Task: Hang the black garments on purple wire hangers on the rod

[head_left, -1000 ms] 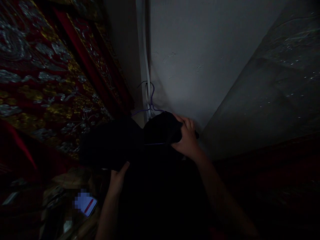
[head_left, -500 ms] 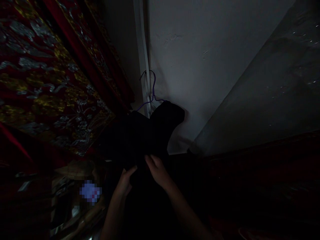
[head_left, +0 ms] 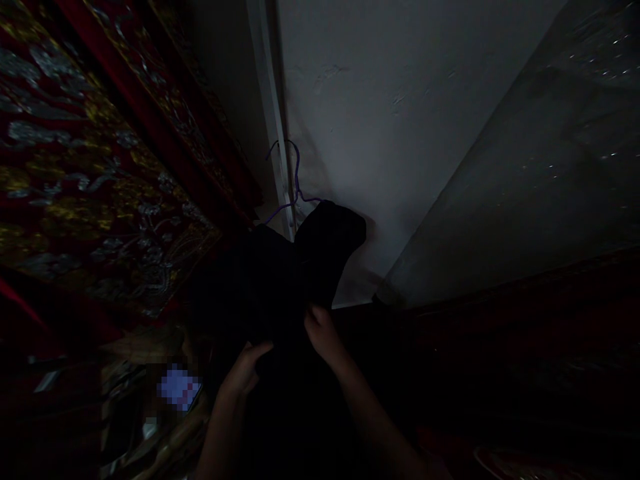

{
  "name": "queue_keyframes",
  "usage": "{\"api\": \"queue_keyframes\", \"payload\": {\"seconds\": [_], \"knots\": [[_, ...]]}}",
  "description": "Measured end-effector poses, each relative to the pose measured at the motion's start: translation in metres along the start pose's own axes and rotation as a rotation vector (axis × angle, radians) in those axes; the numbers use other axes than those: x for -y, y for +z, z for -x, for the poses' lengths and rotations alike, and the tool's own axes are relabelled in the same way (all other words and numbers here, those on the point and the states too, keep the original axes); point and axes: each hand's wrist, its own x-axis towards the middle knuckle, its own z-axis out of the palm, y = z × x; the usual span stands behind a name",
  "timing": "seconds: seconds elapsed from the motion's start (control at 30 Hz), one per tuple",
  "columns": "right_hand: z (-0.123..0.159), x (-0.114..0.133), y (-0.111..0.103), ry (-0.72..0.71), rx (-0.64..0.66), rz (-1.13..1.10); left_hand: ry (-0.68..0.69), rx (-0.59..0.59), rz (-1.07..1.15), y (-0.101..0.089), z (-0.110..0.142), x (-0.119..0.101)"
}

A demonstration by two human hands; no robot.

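Observation:
A black garment hangs on a thin purple wire hanger, hooked by a white strip in the wall corner. My left hand grips the cloth low on its left side, fingers curled into the fabric. My right hand pinches the cloth near the middle, just below the garment's shoulder. The scene is very dark and the garment's lower part is lost in shadow.
A red cloth with gold and silver embroidery hangs at the left. A white wall is behind, and a grey sheet slopes down at the right. Cluttered items, one blurred white-blue, lie at lower left.
My right hand left the garment's right shoulder and came down to its middle, beside my left hand. The view shifted slightly, with the hanger now higher in the picture.

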Motion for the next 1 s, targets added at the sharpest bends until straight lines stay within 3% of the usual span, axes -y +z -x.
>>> {"api": "queue_keyframes", "payload": {"seconds": [0.13, 0.33, 0.57, 0.63, 0.7, 0.77, 0.93, 1.0], "knots": [[0.003, 0.001, -0.004, -0.003, -0.006, 0.006, -0.054, 0.002, -0.019, -0.007, 0.002, 0.001], [0.010, 0.000, -0.002, -0.034, 0.082, -0.112, -0.076, 0.037, -0.009, -0.011, 0.001, 0.005], [0.012, 0.001, 0.004, -0.109, 0.047, -0.063, -0.095, 0.014, -0.005, -0.007, 0.003, 0.006], [0.012, 0.001, 0.003, -0.074, 0.047, -0.072, -0.075, -0.013, 0.003, -0.009, 0.000, 0.004], [0.012, 0.000, 0.001, 0.006, 0.046, -0.091, 0.033, -0.100, -0.002, -0.014, -0.009, 0.000], [0.012, 0.000, -0.002, 0.057, 0.050, -0.119, 0.237, -0.228, -0.062, -0.020, -0.020, -0.004], [0.011, 0.004, -0.009, 0.087, 0.045, -0.130, 0.960, -0.686, -0.480, -0.020, -0.037, 0.004], [0.011, 0.005, -0.008, 0.118, 0.084, -0.120, 1.126, -0.692, -0.642, -0.008, -0.036, 0.015]]}}
